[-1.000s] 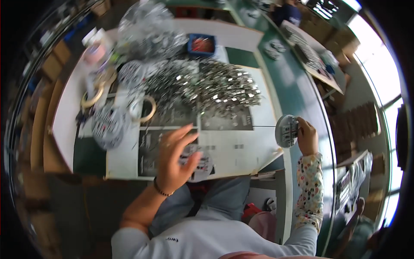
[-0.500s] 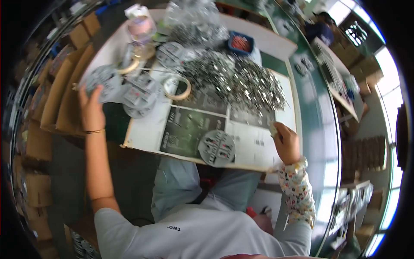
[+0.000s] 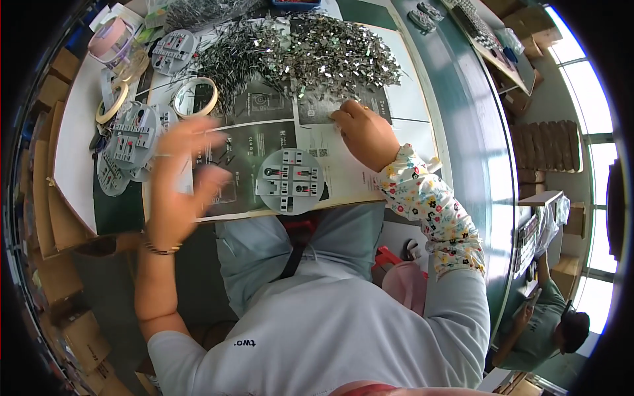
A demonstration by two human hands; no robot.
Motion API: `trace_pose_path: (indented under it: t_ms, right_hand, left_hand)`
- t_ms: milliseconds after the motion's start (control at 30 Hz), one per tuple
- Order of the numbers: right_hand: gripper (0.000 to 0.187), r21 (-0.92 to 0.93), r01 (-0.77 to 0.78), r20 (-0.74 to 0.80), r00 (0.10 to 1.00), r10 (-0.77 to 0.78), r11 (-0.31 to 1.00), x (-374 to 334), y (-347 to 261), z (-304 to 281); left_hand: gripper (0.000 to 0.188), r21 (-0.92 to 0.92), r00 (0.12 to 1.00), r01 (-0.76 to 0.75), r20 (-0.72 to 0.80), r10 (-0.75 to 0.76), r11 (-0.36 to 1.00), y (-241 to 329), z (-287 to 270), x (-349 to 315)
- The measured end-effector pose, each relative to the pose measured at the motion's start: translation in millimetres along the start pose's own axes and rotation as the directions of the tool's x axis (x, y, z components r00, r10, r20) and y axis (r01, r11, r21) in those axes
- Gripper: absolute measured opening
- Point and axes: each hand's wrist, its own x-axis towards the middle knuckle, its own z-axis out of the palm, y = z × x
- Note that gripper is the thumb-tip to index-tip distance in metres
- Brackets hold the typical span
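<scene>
Visibly, L hand (image 3: pixel 176 181) is motion-blurred, fingertips smeared; it covers part of the disc stack (image 3: pixel 134 140) behind. Plastic bag (image 3: pixel 211 12) and blue tray (image 3: pixel 295 4) are cut off at top edge. R hand (image 3: pixel 370 137): fingertips turned down & away, partly hidden.

Grey disc (image 3: pixel 290 181) w/ slots & small fitted parts lies flat at table's front edge, betw. both hands, touching neither: L hand just to its left, R hand beyond its upper right. L hand: fingers spread, thumb apart, no grasp seen. R hand: fingers curled low over the printed sheets; cannot tell if anything is pinched.

Surroundings, L to R: pink-lidded container (image 3: pixel 111 38), upright tape roll (image 3: pixel 112 103), another disc (image 3: pixel 174 53), flat tape roll (image 3: pixel 196 97) just beyond L fingers, dark thin pins (image 3: pixel 238 63), then shiny metal pieces (image 3: pixel 337 56) heaped beyond R hand. Disc stack & heap take up much of the tabletop. Far lower R: co-worker (image 3: pixel 545 330), seated apart.
</scene>
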Motion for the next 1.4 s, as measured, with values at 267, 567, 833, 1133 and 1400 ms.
trace_pose_path:
  t_ms: [267, 567, 833, 1133, 1400]
  right_hand:
    - [0.020, 0.034, 0.020, 0.064, 0.998, -0.022, 0.999, -30, -7, -22]
    - [0.028, 0.088, 0.079, 0.023, 0.996, -0.081, 0.993, -54, -11, -22]
    - [0.034, 0.278, -0.229, 0.019, 0.972, 0.233, 0.933, -63, 10, -53]
    - [0.025, -0.093, 0.068, 0.191, 0.980, -0.050, 0.993, -48, -19, -19]
    - [0.015, 0.355, -0.146, 0.163, 0.982, 0.092, 0.923, -35, -21, -43]
  left_hand:
    - [0.049, 0.028, 0.973, -0.200, 0.123, 0.195, 0.979, 28, 117, 2]
    - [0.009, 0.249, 0.993, -0.060, -0.087, 0.084, 0.967, -67, 71, 103]
    - [0.010, 0.498, 0.955, -0.264, 0.017, 0.295, 0.826, -90, 97, 132]
    - [0.004, -0.210, 0.960, 0.210, 0.230, -0.161, 0.955, -25, 60, 75]
    - [0.025, -0.592, 0.966, 0.204, 0.253, -0.061, 0.779, 1, 66, 34]
